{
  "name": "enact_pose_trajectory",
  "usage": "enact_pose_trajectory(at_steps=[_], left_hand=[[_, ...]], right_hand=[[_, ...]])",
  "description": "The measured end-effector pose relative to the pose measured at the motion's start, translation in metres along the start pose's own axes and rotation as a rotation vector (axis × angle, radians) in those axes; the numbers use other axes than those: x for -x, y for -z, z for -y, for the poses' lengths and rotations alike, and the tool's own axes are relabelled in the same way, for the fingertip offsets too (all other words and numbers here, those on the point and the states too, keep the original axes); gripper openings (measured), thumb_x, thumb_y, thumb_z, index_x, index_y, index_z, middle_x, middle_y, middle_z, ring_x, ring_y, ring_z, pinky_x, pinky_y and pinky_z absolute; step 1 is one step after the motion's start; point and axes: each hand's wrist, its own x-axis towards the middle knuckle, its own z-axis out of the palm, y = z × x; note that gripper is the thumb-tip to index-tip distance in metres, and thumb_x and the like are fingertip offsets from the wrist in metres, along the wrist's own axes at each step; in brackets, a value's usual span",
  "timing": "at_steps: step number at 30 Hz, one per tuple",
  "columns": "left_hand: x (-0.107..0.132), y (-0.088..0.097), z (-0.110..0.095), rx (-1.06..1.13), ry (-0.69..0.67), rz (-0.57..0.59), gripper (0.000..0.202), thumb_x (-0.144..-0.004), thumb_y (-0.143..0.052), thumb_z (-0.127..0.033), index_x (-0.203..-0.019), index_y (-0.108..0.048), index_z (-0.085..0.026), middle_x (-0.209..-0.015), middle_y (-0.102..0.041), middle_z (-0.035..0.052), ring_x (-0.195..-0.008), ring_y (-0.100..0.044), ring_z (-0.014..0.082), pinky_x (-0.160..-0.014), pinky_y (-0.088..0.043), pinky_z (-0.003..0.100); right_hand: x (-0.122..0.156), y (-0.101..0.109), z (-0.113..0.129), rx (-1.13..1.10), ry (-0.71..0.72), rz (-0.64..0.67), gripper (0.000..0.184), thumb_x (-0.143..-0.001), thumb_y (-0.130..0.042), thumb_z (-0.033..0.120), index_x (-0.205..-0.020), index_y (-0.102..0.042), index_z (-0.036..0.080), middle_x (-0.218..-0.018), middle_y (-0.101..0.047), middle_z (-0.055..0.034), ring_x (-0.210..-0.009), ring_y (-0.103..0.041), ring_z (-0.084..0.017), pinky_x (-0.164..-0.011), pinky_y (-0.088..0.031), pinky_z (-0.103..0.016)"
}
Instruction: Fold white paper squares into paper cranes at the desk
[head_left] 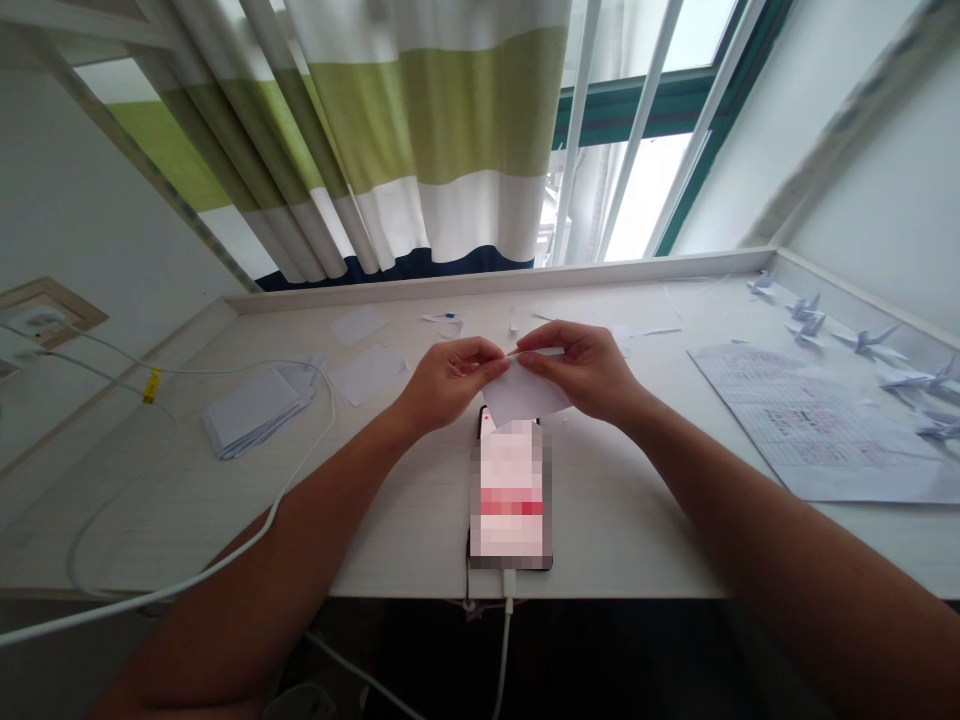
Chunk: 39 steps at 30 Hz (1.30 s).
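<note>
A small sheet of white paper is held up above the desk between my two hands. The thumb and fingers of my left hand pinch its upper left corner. On the other side, my right hand grips the upper edge, thumb in front and fingers behind. Part of that edge looks folded over, though the fingers hide most of it. Just below the paper lies a phone with a lit, blurred screen and a white cable plugged into its lower end.
Several folded paper cranes stand at the right, beside a handwritten sheet. To the left are a paper stack, a loose square and a long white cord crossing over my left arm. Scraps and a small blue-tipped item lie behind my hands.
</note>
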Motion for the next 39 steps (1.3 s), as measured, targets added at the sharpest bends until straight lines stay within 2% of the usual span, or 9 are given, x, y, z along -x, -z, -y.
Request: enact_pose_trajectory(at_steps=[3, 9, 15, 20, 24, 30, 39], left_hand=[[0.0, 0.0, 0.001, -0.034, 0.007, 0.014, 0.024, -0.092, -0.074, -0.042, -0.092, -0.078, -0.018, -0.089, -0.078, 0.0062, -0.085, -0.071, 0.0191, -0.077, -0.056, 0.03], [0.002, -0.001, -0.001, -0.1, 0.041, 0.006, 0.029, -0.088, -0.078, -0.047, -0.091, -0.078, -0.018, -0.086, -0.078, 0.0061, -0.078, -0.07, 0.0187, -0.071, -0.055, 0.03], [0.0, -0.002, -0.006, -0.041, 0.019, -0.022, 0.022, -0.09, -0.075, -0.039, -0.087, -0.076, -0.017, -0.085, -0.077, 0.0054, -0.082, -0.069, 0.0185, -0.078, -0.055, 0.031], [0.0, -0.001, -0.005, -0.07, 0.038, 0.013, 0.026, -0.089, -0.075, -0.042, -0.093, -0.078, -0.017, -0.088, -0.078, 0.0067, -0.08, -0.07, 0.0184, -0.074, -0.054, 0.03], [0.002, -0.002, -0.006, -0.125, 0.02, -0.009, 0.027, -0.091, -0.073, -0.043, -0.09, -0.079, -0.017, -0.085, -0.078, 0.006, -0.078, -0.07, 0.0183, -0.072, -0.054, 0.029], [0.003, -0.004, -0.008, -0.143, 0.008, -0.003, 0.023, -0.093, -0.07, -0.039, -0.088, -0.077, -0.017, -0.084, -0.078, 0.0054, -0.078, -0.07, 0.0182, -0.069, -0.053, 0.028], [0.003, -0.004, -0.012, -0.11, 0.028, 0.027, 0.025, -0.092, -0.071, -0.042, -0.088, -0.077, -0.018, -0.082, -0.077, 0.0052, -0.076, -0.069, 0.0183, -0.069, -0.053, 0.029]], right_hand=[[0.0, -0.001, -0.001, 0.055, 0.02, -0.013, 0.018, -0.084, -0.082, 0.038, -0.092, -0.08, 0.022, -0.095, -0.078, -0.0071, -0.091, -0.073, -0.026, -0.073, -0.06, -0.04], [0.0, 0.0, 0.0, 0.091, 0.038, -0.002, 0.017, -0.084, -0.081, 0.037, -0.094, -0.08, 0.022, -0.096, -0.079, -0.0071, -0.093, -0.073, -0.027, -0.076, -0.061, -0.041], [0.0, 0.001, 0.002, -0.061, -0.011, 0.005, 0.025, -0.08, -0.086, 0.039, -0.096, -0.078, 0.021, -0.097, -0.079, -0.0073, -0.089, -0.075, -0.026, -0.073, -0.062, -0.04], [0.0, 0.0, 0.001, -0.076, -0.015, 0.014, 0.025, -0.08, -0.086, 0.036, -0.098, -0.077, 0.021, -0.094, -0.079, -0.0068, -0.088, -0.076, -0.025, -0.071, -0.062, -0.039], [0.0, -0.001, -0.002, -0.062, 0.003, 0.023, 0.022, -0.08, -0.086, 0.033, -0.096, -0.078, 0.021, -0.097, -0.079, -0.0068, -0.09, -0.076, -0.025, -0.075, -0.061, -0.039], [-0.001, -0.002, -0.005, -0.168, -0.046, 0.031, 0.027, -0.077, -0.089, 0.034, -0.095, -0.077, 0.02, -0.094, -0.079, -0.0067, -0.087, -0.076, -0.023, -0.074, -0.062, -0.039], [0.001, -0.003, 0.003, -0.048, -0.019, 0.006, 0.022, -0.077, -0.089, 0.034, -0.093, -0.079, 0.021, -0.093, -0.079, -0.0058, -0.087, -0.076, -0.024, -0.075, -0.062, -0.039]])
